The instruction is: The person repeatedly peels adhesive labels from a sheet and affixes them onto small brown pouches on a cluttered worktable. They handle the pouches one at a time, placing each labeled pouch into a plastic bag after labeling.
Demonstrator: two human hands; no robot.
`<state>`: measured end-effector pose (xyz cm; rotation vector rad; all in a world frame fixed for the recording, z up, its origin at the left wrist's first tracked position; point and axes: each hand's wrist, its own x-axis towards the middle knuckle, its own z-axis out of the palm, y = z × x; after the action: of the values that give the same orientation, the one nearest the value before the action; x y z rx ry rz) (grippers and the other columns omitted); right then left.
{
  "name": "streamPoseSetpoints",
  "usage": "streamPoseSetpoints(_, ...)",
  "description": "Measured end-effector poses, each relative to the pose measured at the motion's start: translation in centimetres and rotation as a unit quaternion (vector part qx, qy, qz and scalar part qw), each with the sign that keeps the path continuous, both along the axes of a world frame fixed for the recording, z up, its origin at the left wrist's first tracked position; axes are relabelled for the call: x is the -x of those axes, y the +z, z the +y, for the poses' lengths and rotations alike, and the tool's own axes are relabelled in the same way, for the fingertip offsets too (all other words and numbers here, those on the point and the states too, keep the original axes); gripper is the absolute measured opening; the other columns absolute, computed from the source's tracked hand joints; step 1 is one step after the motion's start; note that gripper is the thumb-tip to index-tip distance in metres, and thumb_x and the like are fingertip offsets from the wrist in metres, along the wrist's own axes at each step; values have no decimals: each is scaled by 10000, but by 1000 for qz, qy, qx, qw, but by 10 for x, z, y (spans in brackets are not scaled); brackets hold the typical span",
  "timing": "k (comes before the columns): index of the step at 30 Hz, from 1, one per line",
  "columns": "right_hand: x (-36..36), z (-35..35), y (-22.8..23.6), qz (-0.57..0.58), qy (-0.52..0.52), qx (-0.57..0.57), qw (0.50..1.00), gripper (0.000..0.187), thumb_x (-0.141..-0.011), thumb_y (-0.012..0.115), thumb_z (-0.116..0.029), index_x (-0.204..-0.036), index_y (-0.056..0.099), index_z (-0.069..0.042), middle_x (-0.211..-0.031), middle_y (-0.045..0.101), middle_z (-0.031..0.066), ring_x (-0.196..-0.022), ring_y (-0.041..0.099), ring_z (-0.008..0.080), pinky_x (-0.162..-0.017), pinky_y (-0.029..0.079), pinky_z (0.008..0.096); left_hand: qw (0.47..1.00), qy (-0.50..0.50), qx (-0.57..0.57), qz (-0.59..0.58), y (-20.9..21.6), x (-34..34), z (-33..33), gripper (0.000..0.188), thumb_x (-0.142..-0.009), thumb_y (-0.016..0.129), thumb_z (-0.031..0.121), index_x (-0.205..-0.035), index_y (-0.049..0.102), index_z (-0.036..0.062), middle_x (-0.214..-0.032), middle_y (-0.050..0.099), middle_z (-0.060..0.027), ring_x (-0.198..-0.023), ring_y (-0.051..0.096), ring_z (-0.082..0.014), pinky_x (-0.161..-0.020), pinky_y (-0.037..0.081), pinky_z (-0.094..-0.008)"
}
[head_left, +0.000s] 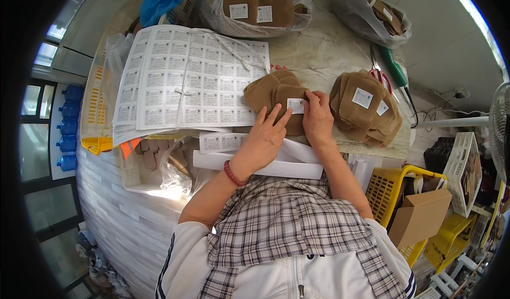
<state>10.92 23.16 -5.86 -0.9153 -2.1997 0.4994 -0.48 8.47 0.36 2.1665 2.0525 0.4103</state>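
A small stack of brown, textured, rounded pads lies in front of me at the table edge. A white printed label sits on the top pad. My left hand rests on the pad with its fingers stretched out, their tips near the label's left edge. At the label's upper right side my right hand has its fingers bent and drawn together on the label's edge. To the right lies a pile of similar brown pads, some with white labels. Left of the stack are large sheets of printed labels, tied with string.
Red-handled scissors and a green-handled tool with a cord lie behind the right pile. Plastic bags of labelled pads stand at the back. White paper strips lie at the front edge. A yellow basket stands low right.
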Motion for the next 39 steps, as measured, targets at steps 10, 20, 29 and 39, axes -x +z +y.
streamPoseSetpoints(10,-3,4,-6,80,19,108,991,314,-858,720,-102,-1157,635,-60,-1082,601,122,-860,654,291,-697,552,381,999,-23,-18,38,-11,-2,-6,180,-855,512,13,-898,676,-49,-1539,412,-146,-1444,274,-458,-1174,208,-626)
streamPoseSetpoints(20,-12,4,-6,60,44,158,985,324,-819,745,-84,-1127,647,-67,-1060,613,110,-839,650,255,-727,535,380,999,-16,-19,42,-16,-3,-6,172,-893,516,61,-866,664,-23,-1537,404,-166,-1455,251,-454,-1188,192,-612)
streamPoseSetpoints(29,2,-2,-1,47,-37,97,993,158,-830,745,-152,-961,683,-89,-947,639,65,-788,663,264,-701,519,404,999,-16,-36,-11,-23,4,-14,14,-830,564,-16,-824,576,-13,-1566,346,-191,-1484,203,-436,-1206,204,-570)
streamPoseSetpoints(39,-8,1,-3,164,-14,243,956,122,-877,704,-110,-948,626,-48,-838,659,72,-715,632,203,-679,503,340,996,-11,-80,-42,-26,5,-25,59,-834,591,20,-840,540,-9,-1555,339,-231,-1467,242,-446,-1196,232,-557)
